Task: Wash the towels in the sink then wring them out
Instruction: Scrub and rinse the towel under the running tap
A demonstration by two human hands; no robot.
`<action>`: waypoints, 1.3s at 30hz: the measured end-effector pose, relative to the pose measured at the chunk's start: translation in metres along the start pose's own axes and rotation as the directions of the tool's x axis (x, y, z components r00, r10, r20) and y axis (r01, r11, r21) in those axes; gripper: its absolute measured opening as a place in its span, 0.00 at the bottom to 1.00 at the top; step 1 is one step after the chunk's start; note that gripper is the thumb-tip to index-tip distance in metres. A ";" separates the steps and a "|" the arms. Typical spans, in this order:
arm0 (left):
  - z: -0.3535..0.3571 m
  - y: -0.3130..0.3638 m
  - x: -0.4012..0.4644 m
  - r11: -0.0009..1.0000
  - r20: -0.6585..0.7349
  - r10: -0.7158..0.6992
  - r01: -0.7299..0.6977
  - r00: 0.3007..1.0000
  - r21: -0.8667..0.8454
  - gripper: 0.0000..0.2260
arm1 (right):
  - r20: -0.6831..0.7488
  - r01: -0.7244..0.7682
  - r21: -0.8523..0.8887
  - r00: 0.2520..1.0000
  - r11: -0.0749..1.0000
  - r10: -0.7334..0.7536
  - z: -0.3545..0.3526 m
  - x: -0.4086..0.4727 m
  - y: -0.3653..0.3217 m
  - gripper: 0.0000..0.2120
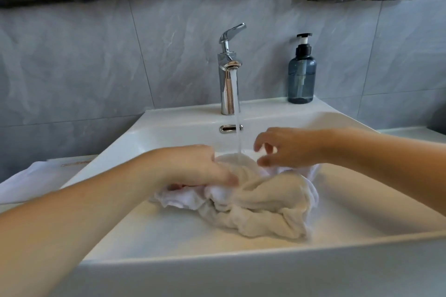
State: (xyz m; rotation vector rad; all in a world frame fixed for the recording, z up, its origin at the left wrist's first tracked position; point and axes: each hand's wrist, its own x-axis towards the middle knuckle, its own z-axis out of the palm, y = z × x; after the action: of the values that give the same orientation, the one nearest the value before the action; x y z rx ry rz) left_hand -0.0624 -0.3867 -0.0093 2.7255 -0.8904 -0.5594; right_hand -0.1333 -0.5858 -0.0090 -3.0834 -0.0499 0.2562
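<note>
Left hand (193, 164) on bunched towels (260, 200), right hand (287, 147) just above.

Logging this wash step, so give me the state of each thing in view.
faucet: running.
towels: bunched in the sink, under the stream.
left hand: gripping the towels.
right hand: above the towels, fingers loosely curled, blurred.
soap bottle: upright on the sink rim.

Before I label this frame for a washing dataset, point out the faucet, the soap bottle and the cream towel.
faucet (226, 89): head view, on its chrome body.
soap bottle (302, 79): head view, on its blue body.
cream towel (270, 202): head view, on its bunched middle.
</note>
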 end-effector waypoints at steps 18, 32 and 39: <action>0.027 -0.007 0.031 0.914 -0.404 0.404 -0.354 0.820 0.196 0.03 | 0.038 -0.011 0.087 0.999 0.996 0.008 0.025 0.010 -0.004 0.15; 0.030 -0.006 0.042 0.929 -0.352 0.332 -0.240 0.875 0.281 0.15 | -0.174 0.014 0.035 0.985 0.999 -0.007 0.040 0.026 -0.016 0.07; 0.028 -0.011 0.042 0.949 -0.368 0.292 -0.221 0.883 0.224 0.14 | -0.212 0.083 0.017 0.974 0.996 -0.077 0.035 0.016 -0.018 0.06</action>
State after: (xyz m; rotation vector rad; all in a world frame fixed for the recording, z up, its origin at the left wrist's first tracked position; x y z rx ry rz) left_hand -0.0375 -0.4055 -0.0501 2.6554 -1.2049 0.1332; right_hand -0.1235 -0.5660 -0.0457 -3.0541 -0.1611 -0.0740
